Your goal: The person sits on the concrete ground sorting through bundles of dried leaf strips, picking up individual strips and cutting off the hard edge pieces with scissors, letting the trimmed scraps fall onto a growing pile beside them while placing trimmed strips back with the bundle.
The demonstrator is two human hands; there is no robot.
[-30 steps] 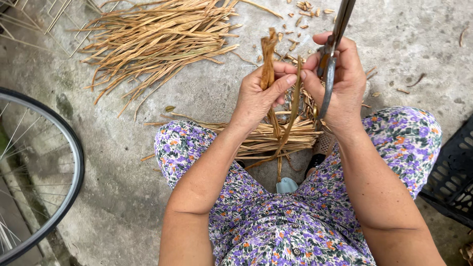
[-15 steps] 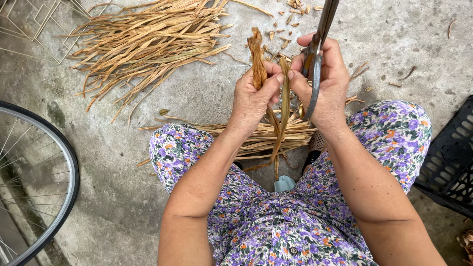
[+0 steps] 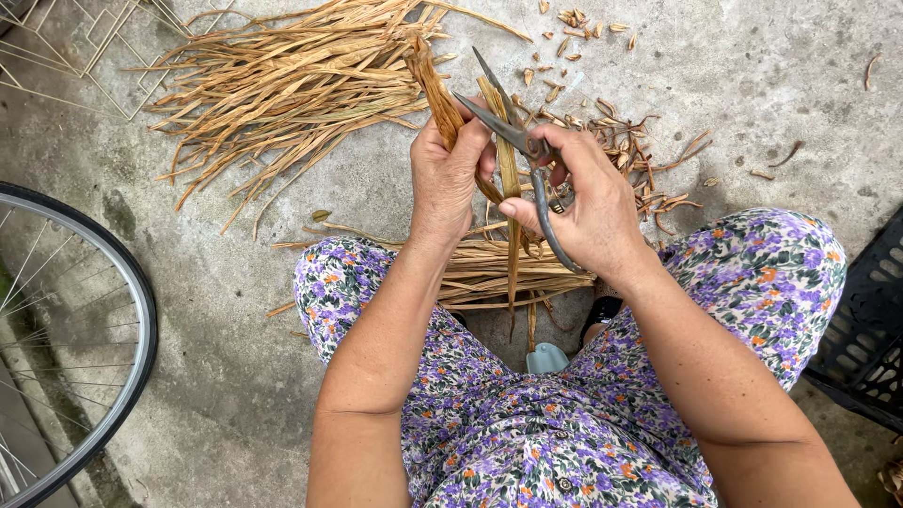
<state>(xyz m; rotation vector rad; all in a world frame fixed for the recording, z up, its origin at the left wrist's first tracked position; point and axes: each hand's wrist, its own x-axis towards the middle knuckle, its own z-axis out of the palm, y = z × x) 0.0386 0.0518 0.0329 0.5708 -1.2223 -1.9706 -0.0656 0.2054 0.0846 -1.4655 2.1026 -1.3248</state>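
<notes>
My left hand (image 3: 450, 179) grips a dried brown plant stalk (image 3: 434, 87) upright, its top poking above my fingers. My right hand (image 3: 588, 202) holds dark metal scissors (image 3: 515, 141) with the blades spread apart and pointing up-left toward the stalk. A thinner dried strip (image 3: 511, 202) hangs down between both hands. Under my hands, a small bundle of dried stalks (image 3: 489, 273) lies across the ground between my knees, which are covered in purple floral cloth.
A large heap of dried stalks (image 3: 292, 85) spreads over the concrete at the top left. Cut-off scraps (image 3: 640, 155) litter the ground at the right. A bicycle wheel (image 3: 89, 329) stands at the left, a black plastic crate (image 3: 870, 329) at the right edge.
The scissors have tilted from upright to pointing up-left, and the blades have spread apart at the stalk. Both hands sit lower in view.
</notes>
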